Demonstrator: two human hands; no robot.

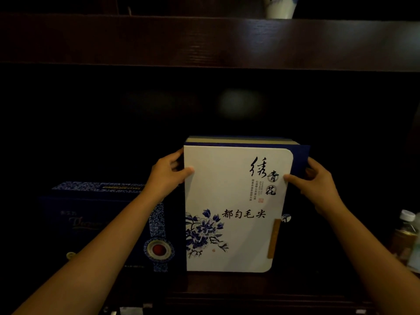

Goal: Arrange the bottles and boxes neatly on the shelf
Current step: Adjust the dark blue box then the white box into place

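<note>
A white box [231, 223] with blue flowers and black calligraphy stands upright on the dark wooden shelf [227, 283], in the middle of the view. My left hand [168, 176] grips its upper left edge, thumb on the front face. My right hand [318, 185] grips its upper right edge the same way. Left of it a dark blue box [95, 223] with a patterned band and a red round seal stands on the same shelf, touching or nearly touching the white box. A clear bottle [406, 233] with a white cap stands at the far right.
The thick dark shelf board above [204, 42] overhangs the compartment. A white and blue ceramic vessel [280, 7] stands on that upper board. The back of the compartment is dark. Dark shelf space lies between the white box and the bottle.
</note>
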